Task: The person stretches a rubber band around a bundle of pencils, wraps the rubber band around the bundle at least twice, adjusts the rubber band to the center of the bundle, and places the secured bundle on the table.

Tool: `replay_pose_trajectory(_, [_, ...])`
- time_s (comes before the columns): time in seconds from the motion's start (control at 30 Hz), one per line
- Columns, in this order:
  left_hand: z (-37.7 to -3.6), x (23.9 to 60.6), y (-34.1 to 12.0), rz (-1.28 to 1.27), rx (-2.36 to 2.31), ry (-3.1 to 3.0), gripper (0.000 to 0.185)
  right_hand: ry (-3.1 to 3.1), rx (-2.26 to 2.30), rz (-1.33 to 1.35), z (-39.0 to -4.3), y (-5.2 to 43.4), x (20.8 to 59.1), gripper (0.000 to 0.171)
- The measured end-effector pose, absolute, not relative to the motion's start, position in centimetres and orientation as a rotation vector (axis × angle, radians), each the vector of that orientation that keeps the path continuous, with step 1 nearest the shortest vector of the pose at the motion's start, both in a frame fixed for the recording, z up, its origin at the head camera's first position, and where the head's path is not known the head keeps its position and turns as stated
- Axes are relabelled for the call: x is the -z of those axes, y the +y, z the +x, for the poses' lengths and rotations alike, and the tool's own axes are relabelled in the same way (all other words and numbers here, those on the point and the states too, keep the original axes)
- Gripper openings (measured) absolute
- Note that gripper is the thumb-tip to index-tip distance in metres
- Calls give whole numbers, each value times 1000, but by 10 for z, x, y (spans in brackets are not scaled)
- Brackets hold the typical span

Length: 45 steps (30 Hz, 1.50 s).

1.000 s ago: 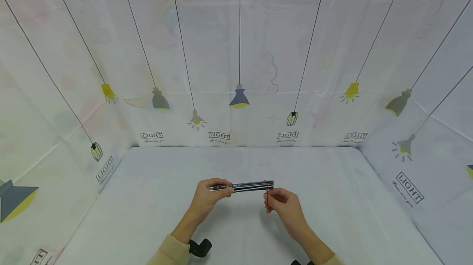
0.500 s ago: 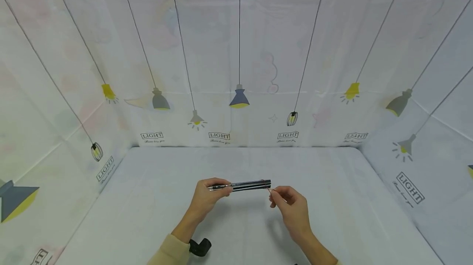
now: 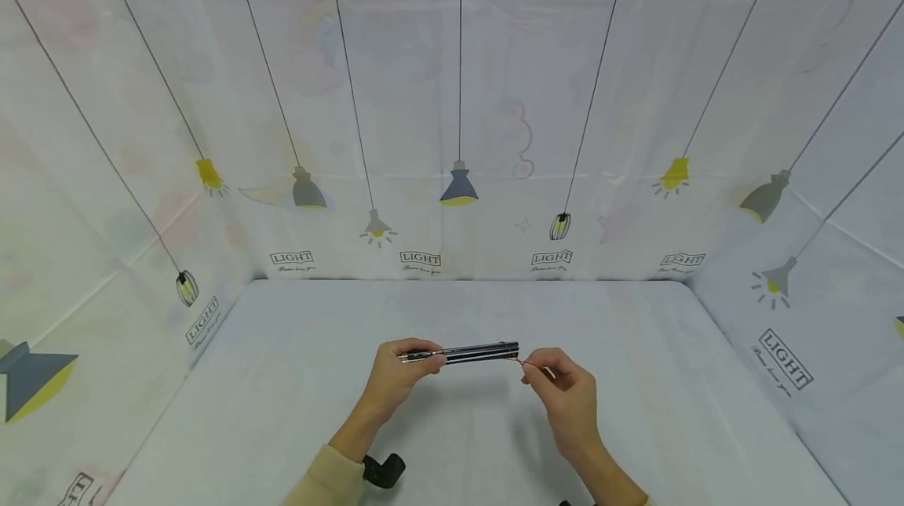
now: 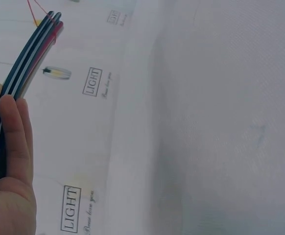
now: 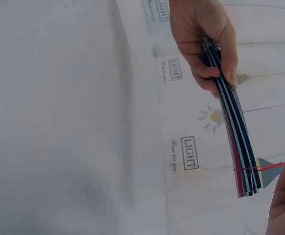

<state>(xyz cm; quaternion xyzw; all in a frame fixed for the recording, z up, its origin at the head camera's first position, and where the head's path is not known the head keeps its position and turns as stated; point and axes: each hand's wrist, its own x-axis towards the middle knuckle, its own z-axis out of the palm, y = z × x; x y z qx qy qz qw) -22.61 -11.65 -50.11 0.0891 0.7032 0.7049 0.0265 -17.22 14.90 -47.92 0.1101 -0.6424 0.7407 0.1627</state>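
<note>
My left hand grips a bundle of slim dark pencils with pale stripes, near their silver-tipped end. The bundle lies almost level above the table. In the right wrist view, a red pencil shows along one side. A thin red rubber band loops round the far end of the bundle and is stretched away from it. The fingers of my right hand pinch the band's stretched part, just right of the pencil ends. The left wrist view shows the band drawn out at the top.
Below both hands spreads a white-covered table. White wall sheets printed with hanging lamps enclose it at the back and sides. A black wrist-worn piece sits beside the left sleeve.
My right hand has moved right and slightly up, pulling the band from hanging down to stretched sideways off the pencil ends. My left hand has stayed almost still.
</note>
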Motion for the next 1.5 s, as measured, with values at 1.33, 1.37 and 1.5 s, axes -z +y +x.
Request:
replay_pose_trajectory(1.33, [-220, 494, -116, 377, -2146, 2132, 33, -2227, -2033, 241, -191, 156, 458, 21])
replay_pose_trajectory(1.37, [-220, 494, -116, 382, -2143, 2126, 32, -2235, -2046, 235, -193, 157, 458, 21])
replay_pose_trajectory(1.5, [-219, 493, -117, 386, -2131, 2111, 27, -2263, -2101, 210, -198, 163, 458, 23])
